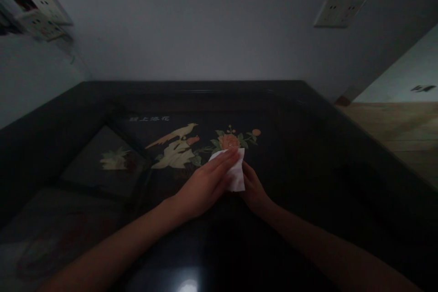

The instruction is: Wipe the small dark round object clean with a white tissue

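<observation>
The left hand [212,179] lies across a white tissue [237,179], fingers together, nearly straight, perhaps pressing it towards the right hand [255,190] behind; whether either pinches it, I cannot tell; the tissue sits just nearside of a peony design [229,141] on a dark panel [290,155].

Left forearm [137,235] and right forearm [315,244], both bare, rise from lower corners, converging near centre. Left hand [207,185] back uppermost; fingers [223,162] extended, held together, pointing up and right. Right hand [255,191] just beside it, angled up-left, fingers partly hidden. Both wrists nearly straight. Whether hands touch, how tightly either closes: unclear.
</observation>
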The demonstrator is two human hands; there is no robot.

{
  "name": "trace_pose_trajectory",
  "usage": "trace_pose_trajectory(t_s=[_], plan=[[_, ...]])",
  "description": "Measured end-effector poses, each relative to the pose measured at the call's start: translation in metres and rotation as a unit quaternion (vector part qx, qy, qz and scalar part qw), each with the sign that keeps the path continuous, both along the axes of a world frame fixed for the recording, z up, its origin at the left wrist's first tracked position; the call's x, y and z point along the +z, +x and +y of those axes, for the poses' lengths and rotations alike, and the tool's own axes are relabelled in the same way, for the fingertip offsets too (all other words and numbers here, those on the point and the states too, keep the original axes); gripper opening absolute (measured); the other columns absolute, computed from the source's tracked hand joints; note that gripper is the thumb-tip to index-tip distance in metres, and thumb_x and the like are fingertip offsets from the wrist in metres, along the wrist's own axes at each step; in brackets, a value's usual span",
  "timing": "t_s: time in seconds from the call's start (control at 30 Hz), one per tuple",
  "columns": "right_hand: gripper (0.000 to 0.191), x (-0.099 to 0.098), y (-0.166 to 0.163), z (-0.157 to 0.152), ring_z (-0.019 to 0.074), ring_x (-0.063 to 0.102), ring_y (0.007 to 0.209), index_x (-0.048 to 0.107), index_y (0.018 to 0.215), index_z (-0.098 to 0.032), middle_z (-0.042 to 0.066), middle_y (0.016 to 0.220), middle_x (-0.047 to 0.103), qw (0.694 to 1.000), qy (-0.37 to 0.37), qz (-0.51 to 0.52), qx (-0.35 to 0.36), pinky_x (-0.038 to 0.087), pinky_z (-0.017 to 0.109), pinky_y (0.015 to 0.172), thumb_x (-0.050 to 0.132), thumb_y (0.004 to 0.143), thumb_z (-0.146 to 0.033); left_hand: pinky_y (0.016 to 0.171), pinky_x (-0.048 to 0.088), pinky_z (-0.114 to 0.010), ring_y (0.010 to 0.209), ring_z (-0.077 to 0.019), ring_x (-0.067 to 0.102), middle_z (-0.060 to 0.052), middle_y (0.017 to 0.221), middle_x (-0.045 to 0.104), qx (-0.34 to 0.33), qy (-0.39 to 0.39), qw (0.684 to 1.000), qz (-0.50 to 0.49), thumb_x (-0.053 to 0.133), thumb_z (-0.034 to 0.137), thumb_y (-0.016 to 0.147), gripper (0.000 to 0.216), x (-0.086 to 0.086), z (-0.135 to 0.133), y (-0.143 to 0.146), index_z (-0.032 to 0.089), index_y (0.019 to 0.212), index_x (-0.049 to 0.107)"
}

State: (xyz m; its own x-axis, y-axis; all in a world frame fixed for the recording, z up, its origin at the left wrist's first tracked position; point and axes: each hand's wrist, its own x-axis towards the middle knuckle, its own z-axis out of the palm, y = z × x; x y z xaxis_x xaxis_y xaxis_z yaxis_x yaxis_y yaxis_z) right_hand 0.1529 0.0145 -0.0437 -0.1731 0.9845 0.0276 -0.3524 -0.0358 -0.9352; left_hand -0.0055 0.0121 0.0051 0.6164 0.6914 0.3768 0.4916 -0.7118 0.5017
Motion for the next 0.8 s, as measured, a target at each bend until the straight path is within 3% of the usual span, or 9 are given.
trace_pose_trajectory(t_s=[0.1, 0.2, 0.43, 0.6, 0.8], plan=[[0.033, 0.003, 0.001, 0.000, 0.0230, 0.062, 0.091, 0.068, 0.097, -0.024, 0.004, 0.098, 0.070, 1.000, -0.013, -0.018, -0.010, 0.049, 0.034, 0.079, 0.073, 0.069, -0.041, 0.114, 0.031, -0.046, 0.139, -0.0219, 0.033, -0.012, 0.149, 0.037, 0.009, -0.048, 0.999, 0.014, 0.034, 0.028, 0.097, 0.050, -0.002, 0.006, -0.002, 0.018, 0.146, 0.029], [0.029, 0.001, 0.000, 0.001, 0.0228, 0.063, 0.089, 0.068, 0.097, -0.026, 0.005, 0.099, 0.069, 0.999, -0.042, 0.024, -0.020, 0.050, 0.034, 0.077, 0.070, 0.072, -0.040, 0.112, 0.034, -0.045, 0.139, -0.0228, 0.033, -0.015, 0.150, 0.035, 0.027, -0.067, 0.997, 0.037, 0.035, 0.035, 0.097, 0.054, -0.003, 0.009, -0.004, 0.014, 0.146, 0.027], [0.037, 0.000, -0.002, 0.002, 0.0213, 0.063, 0.082, 0.066, 0.094, -0.023, 0.005, 0.090, 0.070, 0.993, -0.047, 0.102, -0.020, 0.051, 0.033, 0.070, 0.069, 0.071, -0.052, 0.095, 0.052, -0.043, 0.118, -0.0266, 0.059, -0.015, 0.132, 0.057, 0.109, -0.001, 0.988, 0.106, 0.038, 0.036, 0.096, 0.045, 0.007, 0.000, -0.002, 0.013, 0.134, 0.047], [0.036, -0.003, -0.002, 0.004, 0.0192, 0.064, 0.078, 0.066, 0.095, -0.025, 0.002, 0.087, 0.070, 0.995, -0.033, 0.090, -0.031, 0.051, 0.032, 0.071, 0.069, 0.071, -0.052, 0.099, 0.051, -0.038, 0.122, -0.0216, 0.055, -0.011, 0.133, 0.057, 0.059, 0.041, 0.996, 0.048, 0.040, 0.025, 0.096, 0.042, 0.007, -0.007, -0.002, 0.017, 0.136, 0.044], [0.035, -0.005, 0.001, 0.002, 0.0242, 0.062, 0.096, 0.067, 0.102, -0.028, 0.003, 0.103, 0.070, 1.000, 0.000, 0.017, -0.025, 0.047, 0.038, 0.087, 0.071, 0.072, -0.044, 0.113, 0.033, -0.045, 0.138, -0.0212, 0.034, -0.009, 0.149, 0.038, 0.007, -0.064, 0.997, -0.033, 0.030, 0.029, 0.098, 0.048, 0.003, -0.003, 0.001, 0.017, 0.144, 0.034]])
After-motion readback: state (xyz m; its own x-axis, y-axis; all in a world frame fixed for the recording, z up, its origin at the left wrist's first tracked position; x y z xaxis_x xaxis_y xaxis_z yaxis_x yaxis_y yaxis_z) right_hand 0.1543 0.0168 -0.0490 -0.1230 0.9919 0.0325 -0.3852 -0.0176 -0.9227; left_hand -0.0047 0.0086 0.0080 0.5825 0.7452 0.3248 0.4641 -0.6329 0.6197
